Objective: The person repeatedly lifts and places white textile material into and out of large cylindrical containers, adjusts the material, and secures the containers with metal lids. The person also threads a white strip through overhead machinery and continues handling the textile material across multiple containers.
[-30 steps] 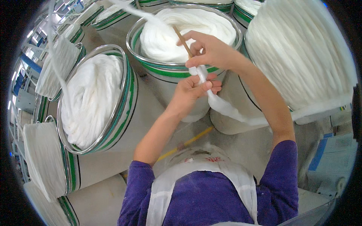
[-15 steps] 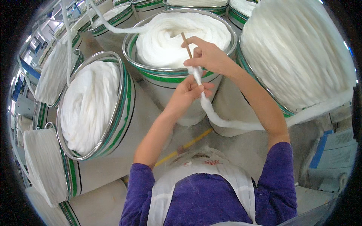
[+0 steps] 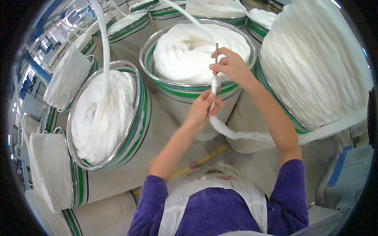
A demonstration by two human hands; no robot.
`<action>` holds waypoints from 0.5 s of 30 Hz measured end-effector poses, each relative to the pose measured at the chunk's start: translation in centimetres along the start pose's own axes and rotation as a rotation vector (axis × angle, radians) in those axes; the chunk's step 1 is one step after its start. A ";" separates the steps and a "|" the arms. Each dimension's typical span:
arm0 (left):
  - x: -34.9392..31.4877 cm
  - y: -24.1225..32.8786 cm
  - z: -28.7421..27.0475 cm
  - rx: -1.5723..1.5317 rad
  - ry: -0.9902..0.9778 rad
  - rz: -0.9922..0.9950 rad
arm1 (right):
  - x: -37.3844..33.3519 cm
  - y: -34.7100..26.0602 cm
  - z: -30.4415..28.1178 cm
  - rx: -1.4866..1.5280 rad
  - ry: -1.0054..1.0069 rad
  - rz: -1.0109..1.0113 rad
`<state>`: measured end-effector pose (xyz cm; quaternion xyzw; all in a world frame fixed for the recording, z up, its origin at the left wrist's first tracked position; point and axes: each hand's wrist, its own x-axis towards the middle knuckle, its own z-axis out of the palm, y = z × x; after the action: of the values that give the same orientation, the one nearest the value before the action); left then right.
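My right hand [image 3: 232, 67] pinches a thin brown stick [image 3: 216, 53] that stands nearly upright, its lower end in the tip of a white fibre sliver [image 3: 215, 83]. Below it, my left hand [image 3: 204, 108] closes its fingers round the same sliver. From there the sliver hangs in a curve and runs right, under my right forearm, to a heaped can [image 3: 315, 67] of sliver. Both hands are over the front rim of a round can [image 3: 157, 80] filled with coiled white sliver [image 3: 185, 51].
Another full can [image 3: 138, 118] stands to the left, with a strand [image 3: 105, 47] rising from its coil. More cans of sliver crowd the far side and the left edge. A yellow line [image 3: 208, 157] marks the floor. Grey machine housing [image 3: 350, 169] is at the right.
The view has shifted, so the cans sit lower and further right. The stick has turned from leaning to nearly upright, and my right hand has moved slightly higher above the left.
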<state>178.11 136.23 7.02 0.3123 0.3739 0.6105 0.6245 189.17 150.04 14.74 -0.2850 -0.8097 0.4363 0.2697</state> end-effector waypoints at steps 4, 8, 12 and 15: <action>0.5 -3.7 -2.2 0.086 0.116 -0.107 | 2.2 -1.0 -1.5 0.160 0.600 0.001; -1.0 -6.7 -7.1 0.761 0.205 -0.073 | -2.1 -1.3 0.5 0.503 0.256 -0.369; -1.9 -3.4 -10.5 1.069 0.612 0.546 | -10.8 5.4 12.8 0.150 -0.326 -0.357; -0.4 -0.2 -10.2 1.523 0.541 1.031 | -16.0 15.1 22.1 -0.109 -0.887 0.038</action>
<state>169.59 135.18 1.54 0.6090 0.6187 0.4546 -0.1993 188.49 133.56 -11.79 -0.0991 -0.8634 0.4781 -0.1270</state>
